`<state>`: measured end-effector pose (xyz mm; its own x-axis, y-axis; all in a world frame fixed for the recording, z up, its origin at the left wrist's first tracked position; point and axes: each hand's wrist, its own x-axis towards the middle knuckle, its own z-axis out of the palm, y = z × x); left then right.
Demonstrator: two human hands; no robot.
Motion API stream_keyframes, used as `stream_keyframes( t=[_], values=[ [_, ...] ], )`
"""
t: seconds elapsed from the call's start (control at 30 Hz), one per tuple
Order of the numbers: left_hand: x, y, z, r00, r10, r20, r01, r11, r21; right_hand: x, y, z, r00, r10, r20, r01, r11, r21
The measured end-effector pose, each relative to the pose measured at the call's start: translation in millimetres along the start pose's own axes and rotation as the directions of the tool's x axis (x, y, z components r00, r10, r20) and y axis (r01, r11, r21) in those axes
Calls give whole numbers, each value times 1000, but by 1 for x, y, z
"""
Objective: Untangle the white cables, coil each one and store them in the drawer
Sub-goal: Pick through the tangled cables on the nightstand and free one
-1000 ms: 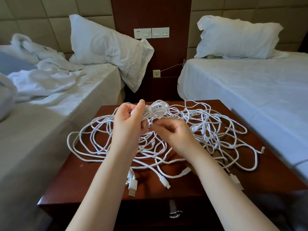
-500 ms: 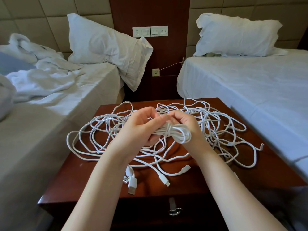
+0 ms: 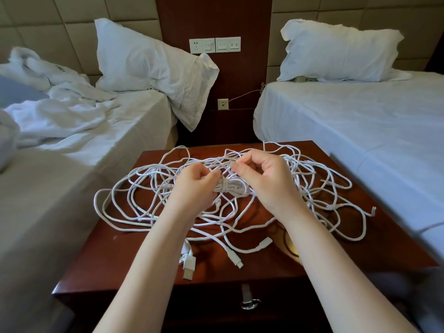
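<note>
A tangle of white cables (image 3: 134, 203) sprawls over the dark red nightstand (image 3: 115, 258). A small coiled bundle (image 3: 234, 186) is held level between both hands above the tangle. My left hand (image 3: 194, 186) grips its left end. My right hand (image 3: 266, 181) holds the right end and pinches a loose strand above the coil. Several plug ends (image 3: 189, 265) lie near the front edge. The drawer sits below the top, shut, with a metal ring pull (image 3: 251, 304).
An unmade bed (image 3: 72, 131) with a pillow stands at the left, a made bed (image 3: 360, 126) with a pillow at the right. A wall panel with sockets (image 3: 215, 45) rises behind the nightstand.
The coil has turned from upright in my left hand to level between both hands. Both hands have shifted a little away from me, and my right hand now pinches a strand over the coil.
</note>
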<state>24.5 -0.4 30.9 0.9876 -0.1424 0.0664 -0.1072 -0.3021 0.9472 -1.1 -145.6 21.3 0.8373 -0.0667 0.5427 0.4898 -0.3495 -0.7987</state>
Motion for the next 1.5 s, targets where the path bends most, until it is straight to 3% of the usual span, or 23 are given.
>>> stream_keyframes(
  t=[0.23,0.4,0.53,0.67,0.73,0.83,0.93,1.03,1.2,1.27,1.33,1.5],
  values=[
    [10,-9,-5,945,-11,-328,-74,966,-246,-3,-8,9,980,-63,191,65,998,-6],
    [13,-8,-19,924,-9,-382,-163,894,-417,-6,-1,20,936,40,350,1,993,-118],
    [7,-2,-17,944,95,-315,-239,857,-456,-6,10,27,941,146,304,-128,989,-80],
    [0,3,-20,968,214,-131,-249,775,-581,-7,21,22,943,205,264,-163,971,-175],
    [-3,6,-23,957,288,-35,-250,757,-604,-6,21,19,946,242,216,-219,968,-125],
    [-8,8,-25,932,341,119,-230,814,-533,-3,19,13,956,256,144,-263,964,32],
    [-12,7,-21,921,287,265,-172,906,-386,-1,18,7,966,248,71,-256,952,170],
    [-13,6,-18,941,199,272,-153,972,-181,0,15,1,961,277,1,-269,935,232],
    [-8,5,-11,988,141,56,-150,968,201,1,6,-2,979,205,-21,-199,968,153],
    [-4,2,-7,989,147,-22,-137,956,259,0,1,2,990,143,-6,-141,986,93],
    [0,-1,-6,984,144,-108,-113,961,253,-1,-5,6,996,88,23,-89,995,38],
    [1,-1,-6,936,143,-320,-139,990,35,-1,-11,15,996,41,80,-37,998,-48]
  ],
)
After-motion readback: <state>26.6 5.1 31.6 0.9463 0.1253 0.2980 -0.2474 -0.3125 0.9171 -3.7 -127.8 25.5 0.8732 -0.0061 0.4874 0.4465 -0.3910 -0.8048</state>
